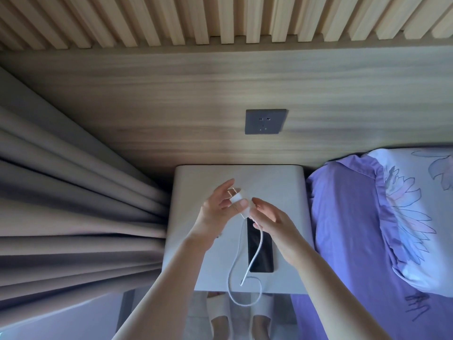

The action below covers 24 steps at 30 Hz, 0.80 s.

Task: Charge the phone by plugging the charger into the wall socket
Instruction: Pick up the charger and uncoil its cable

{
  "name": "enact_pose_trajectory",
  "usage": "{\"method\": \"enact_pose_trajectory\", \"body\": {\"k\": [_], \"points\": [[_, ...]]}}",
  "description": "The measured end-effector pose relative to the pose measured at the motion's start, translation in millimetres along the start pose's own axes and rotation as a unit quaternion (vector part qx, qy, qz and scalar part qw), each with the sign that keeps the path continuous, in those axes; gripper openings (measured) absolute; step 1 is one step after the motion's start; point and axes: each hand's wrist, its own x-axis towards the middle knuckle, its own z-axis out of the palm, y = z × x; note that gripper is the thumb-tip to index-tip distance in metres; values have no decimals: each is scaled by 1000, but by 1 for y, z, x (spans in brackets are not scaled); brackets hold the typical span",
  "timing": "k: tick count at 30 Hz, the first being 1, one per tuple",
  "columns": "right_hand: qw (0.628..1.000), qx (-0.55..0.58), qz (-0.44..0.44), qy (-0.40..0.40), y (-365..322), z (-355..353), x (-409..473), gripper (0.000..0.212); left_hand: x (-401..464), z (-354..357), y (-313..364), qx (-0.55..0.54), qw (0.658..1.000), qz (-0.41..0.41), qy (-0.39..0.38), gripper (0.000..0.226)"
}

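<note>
My left hand (217, 209) grips a small white charger plug (237, 197) with two metal prongs pointing up and to the left. My right hand (273, 223) is beside it, fingers apart, touching the white cable (257, 251) near the plug's base. The cable hangs down in a loop past the front edge of the nightstand, and its free end (242, 282) lies loose on the top. A dark phone (259, 246) lies flat on the white nightstand (282, 182), with no cable in it. A grey wall socket (265, 121) sits on the wooden panel above.
Grey curtains (73, 204) hang to the left of the nightstand. A bed with purple sheets (348, 229) and a floral pillow (414, 212) lies to the right. Wooden slats (220, 18) run along the top. My feet in slippers (241, 320) show below.
</note>
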Motion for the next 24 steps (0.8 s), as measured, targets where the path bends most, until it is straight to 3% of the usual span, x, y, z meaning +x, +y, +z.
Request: {"method": "enact_pose_trajectory", "body": {"k": [2, 4, 7, 9, 11, 17, 24], "points": [[1000, 15, -2, -28, 1, 0, 0, 37, -1, 4, 1, -21, 1000, -10, -14, 64], [998, 55, -18, -6, 4, 2, 2, 25, -3, 11, 2, -61, 998, -28, -3, 67], [989, 108, -17, 101, 6, 6, 10, 41, -4, 23, 4, -76, 996, -50, 24, 38], [987, 51, -24, 150, 5, 6, 14, 45, -5, 29, 6, -54, 997, -58, 25, 24], [984, -17, -44, 170, 3, 3, 18, 42, -5, 30, 9, -61, 997, -54, 19, 24], [983, -16, -78, 168, -13, -8, 36, 22, 4, 32, 15, -101, 992, -73, 15, 28], [985, 33, -44, 162, -48, -25, 68, 24, 9, 45, 6, 8, 996, -85, -14, 26]]}}
